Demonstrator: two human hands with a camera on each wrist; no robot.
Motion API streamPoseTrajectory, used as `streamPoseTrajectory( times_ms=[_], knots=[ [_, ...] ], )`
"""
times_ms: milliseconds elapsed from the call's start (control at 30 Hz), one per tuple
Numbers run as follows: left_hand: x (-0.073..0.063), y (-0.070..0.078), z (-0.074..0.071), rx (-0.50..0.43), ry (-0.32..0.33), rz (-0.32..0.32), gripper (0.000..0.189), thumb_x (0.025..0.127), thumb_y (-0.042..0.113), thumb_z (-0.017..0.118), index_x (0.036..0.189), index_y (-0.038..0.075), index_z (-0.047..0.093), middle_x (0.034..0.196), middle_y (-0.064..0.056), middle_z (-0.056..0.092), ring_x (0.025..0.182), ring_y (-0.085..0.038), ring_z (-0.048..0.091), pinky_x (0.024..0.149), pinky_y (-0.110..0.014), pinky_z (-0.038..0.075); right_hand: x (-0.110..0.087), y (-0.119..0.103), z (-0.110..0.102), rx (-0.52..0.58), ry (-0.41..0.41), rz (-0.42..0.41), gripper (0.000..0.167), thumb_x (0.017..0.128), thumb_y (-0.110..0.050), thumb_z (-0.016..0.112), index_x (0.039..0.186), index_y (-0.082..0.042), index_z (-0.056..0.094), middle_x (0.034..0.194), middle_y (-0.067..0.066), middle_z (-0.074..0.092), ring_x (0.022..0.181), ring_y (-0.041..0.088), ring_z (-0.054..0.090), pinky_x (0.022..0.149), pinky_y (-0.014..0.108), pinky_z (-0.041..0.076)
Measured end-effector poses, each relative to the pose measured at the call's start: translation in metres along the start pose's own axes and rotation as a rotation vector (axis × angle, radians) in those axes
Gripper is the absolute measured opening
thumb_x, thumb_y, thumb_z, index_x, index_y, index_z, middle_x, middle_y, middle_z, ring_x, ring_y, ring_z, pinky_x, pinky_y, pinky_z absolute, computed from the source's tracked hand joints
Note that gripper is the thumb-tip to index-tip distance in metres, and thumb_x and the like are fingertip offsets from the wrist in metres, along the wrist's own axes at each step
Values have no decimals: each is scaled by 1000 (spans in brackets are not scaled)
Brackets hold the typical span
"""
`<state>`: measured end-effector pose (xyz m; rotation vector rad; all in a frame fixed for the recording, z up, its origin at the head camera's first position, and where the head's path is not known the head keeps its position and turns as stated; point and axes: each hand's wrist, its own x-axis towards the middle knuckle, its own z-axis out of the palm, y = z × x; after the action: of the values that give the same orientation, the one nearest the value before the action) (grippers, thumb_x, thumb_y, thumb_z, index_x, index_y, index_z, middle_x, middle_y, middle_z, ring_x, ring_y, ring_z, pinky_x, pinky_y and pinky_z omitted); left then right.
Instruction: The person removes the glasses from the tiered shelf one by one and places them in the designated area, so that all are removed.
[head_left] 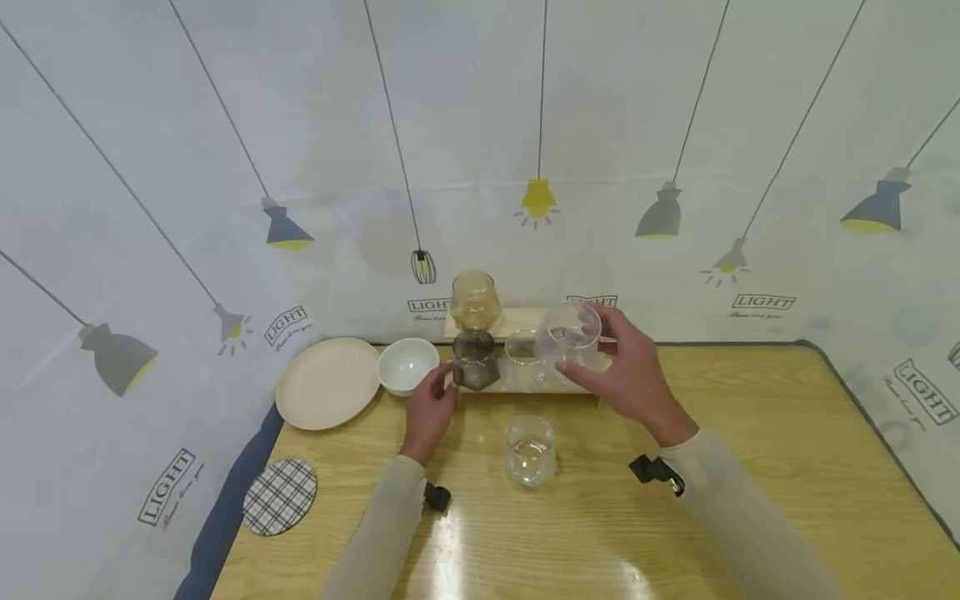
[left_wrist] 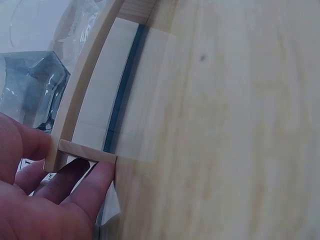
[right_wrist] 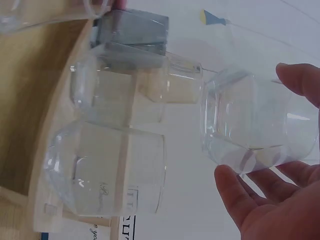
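My right hand holds a clear faceted glass above the right part of a two-tier wooden rack, thumb on one side and fingers on the other. With my left hand I grip the rack's left end; in the left wrist view the thumb and fingers pinch its wooden end piece. Just beside that hand, a smoky grey glass sits on the front tier. Two clear glasses follow it along that tier, the nearer one plain in the right wrist view. An amber glass stands on the back tier.
Another clear glass stands on the wooden table in front of the rack. To the left are a white bowl, a cream plate and a checked round coaster. A lamp-printed cloth hangs behind.
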<state>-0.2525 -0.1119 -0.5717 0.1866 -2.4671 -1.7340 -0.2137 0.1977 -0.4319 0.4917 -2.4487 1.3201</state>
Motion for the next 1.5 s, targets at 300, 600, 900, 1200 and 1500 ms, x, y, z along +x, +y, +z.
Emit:
streamPoseTrajectory(
  times_ms=[300, 600, 900, 1200, 1500],
  knots=[
    [3, -1, 0, 18, 4, -20, 39, 100, 15, 69, 138, 17, 70, 150, -9, 65, 132, -31, 66, 105, -46, 59, -32, 2, -3, -27, -20, -2, 83, 80, -23, 94, 150, -8, 52, 127, 12, 70, 117, 31, 69, 93, 48, 65],
    [4, -4, 1, 44, 10, 7, 38, 99, 14, 69, 137, 16, 70, 149, -9, 65, 131, -31, 67, 108, -47, 57, -68, 14, 0, -39, -49, 40, 79, 80, -23, 94, 146, -9, 53, 126, 6, 69, 115, 25, 69, 92, 38, 65],
    [5, -3, -1, 46, 1, -12, 39, 99, 15, 69, 138, 18, 70, 150, -8, 65, 132, -30, 66, 108, -46, 57, -95, 36, 4, -15, -109, 185, 80, 81, -26, 93, 144, -7, 48, 131, 12, 65, 121, 32, 65, 96, 50, 63],
    [2, -3, -3, 58, 1, -34, 39, 99, 18, 69, 138, 21, 70, 136, -9, 72, 116, -28, 71, 94, -42, 62, -112, 53, 18, -16, -185, 314, 81, 80, -32, 95, 141, -6, 48, 131, 18, 64, 119, 37, 66, 92, 45, 65],
    [2, 0, -1, 51, 5, -39, 39, 98, 18, 71, 137, 21, 71, 133, -9, 73, 112, -25, 70, 89, -37, 62, -119, 66, 27, 13, -217, 367, 82, 77, -31, 96, 139, -6, 47, 131, 20, 61, 111, 37, 73, 86, 39, 67]
  ],
)
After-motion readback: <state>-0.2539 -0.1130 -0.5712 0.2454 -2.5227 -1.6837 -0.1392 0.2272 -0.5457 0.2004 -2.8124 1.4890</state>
